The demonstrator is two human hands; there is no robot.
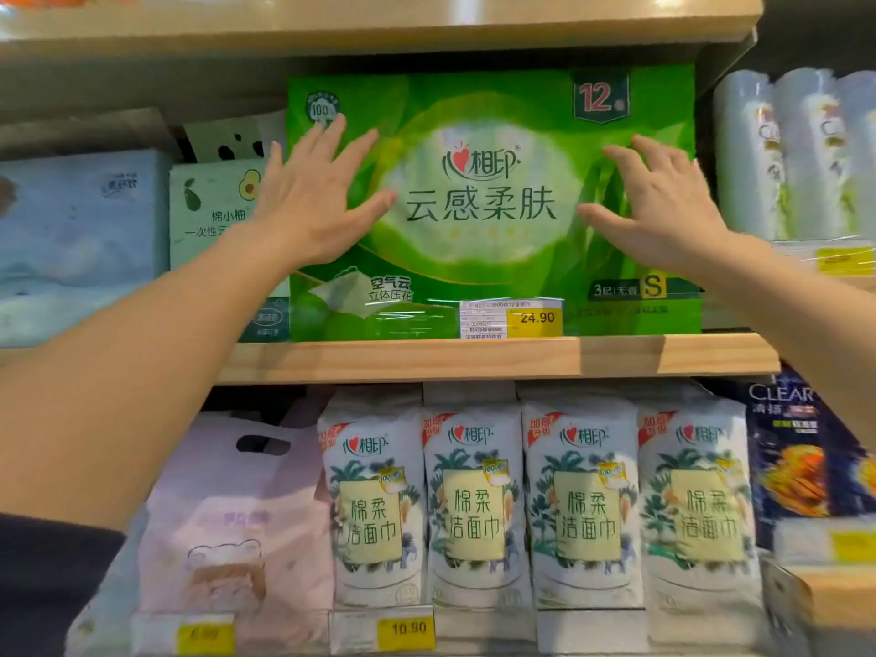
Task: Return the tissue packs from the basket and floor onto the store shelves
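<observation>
A large green tissue pack (488, 111) stands upright on the wooden shelf (474, 358), filling the bay between the boards. My left hand (313, 196) lies flat against its left front face, fingers spread. My right hand (663, 201) presses on its right front face, fingers spread and slightly curled. Neither hand grips the pack. A price tag reading 24.90 (512, 317) sits in front of its lower edge.
Left of the green pack stand an avocado-print pack (213, 211) and a pale blue pack (80, 244). Plastic-wrapped bottles (796, 154) stand to the right. Below are several white face-towel packs (531, 505), a pink pack (237, 514) and dark blue shampoo refills (806, 457).
</observation>
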